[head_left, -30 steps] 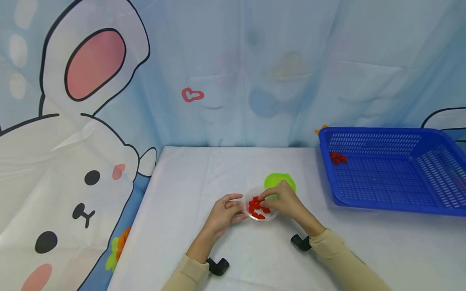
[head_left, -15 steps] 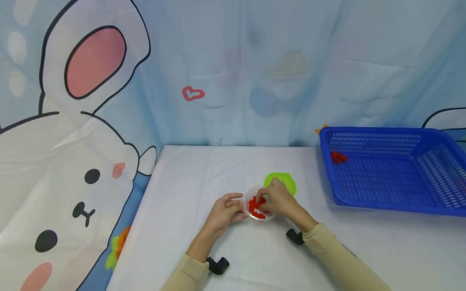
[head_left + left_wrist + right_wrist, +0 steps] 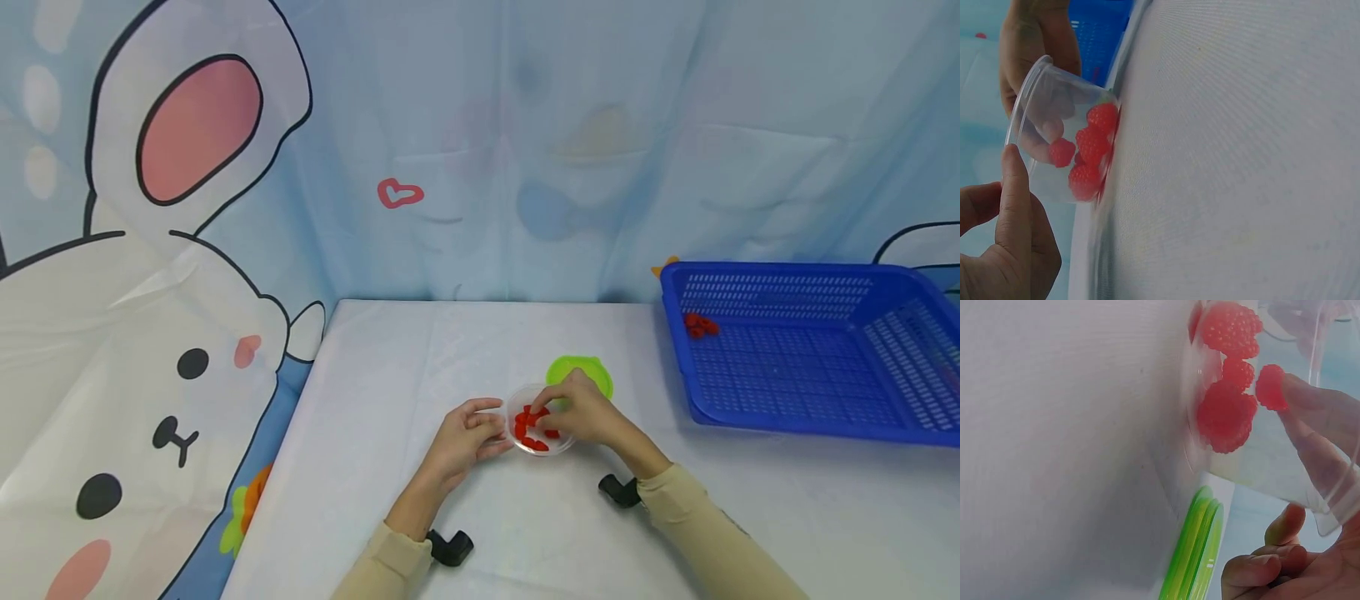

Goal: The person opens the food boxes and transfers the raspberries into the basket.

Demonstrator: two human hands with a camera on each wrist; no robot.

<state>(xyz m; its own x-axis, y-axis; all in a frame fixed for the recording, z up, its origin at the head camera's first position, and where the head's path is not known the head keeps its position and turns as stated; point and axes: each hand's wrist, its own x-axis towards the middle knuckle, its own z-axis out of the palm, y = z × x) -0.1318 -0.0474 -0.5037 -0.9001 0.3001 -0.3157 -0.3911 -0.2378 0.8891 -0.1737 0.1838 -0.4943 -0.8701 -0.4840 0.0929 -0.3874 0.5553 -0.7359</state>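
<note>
A clear plastic cup [image 3: 527, 395] stands on the white tabletop with several red raspberries [image 3: 1091, 145] at its bottom. Reaching in through the mouth of the cup, my right hand [image 3: 588, 413] pinches one raspberry [image 3: 1270, 387] between thumb and finger, just above the others. My left hand [image 3: 460, 440] is at the left side of the cup, its fairly straight fingers touching the wall near the rim and holding nothing. Behind the cup, partly covered by my right hand in the head view, lies a green lid [image 3: 596, 372].
A large blue basket [image 3: 795, 423] stands at the right, with a small cluster of red pieces [image 3: 701, 325] in its left corner. A blue printed curtain [image 3: 465, 250] hangs behind the table. Each wrist carries a black mount [image 3: 450, 550].
My right hand dipped left and deeper over the cup, then drew back slightly to the right. The left hand and the cup have stayed in place.
</note>
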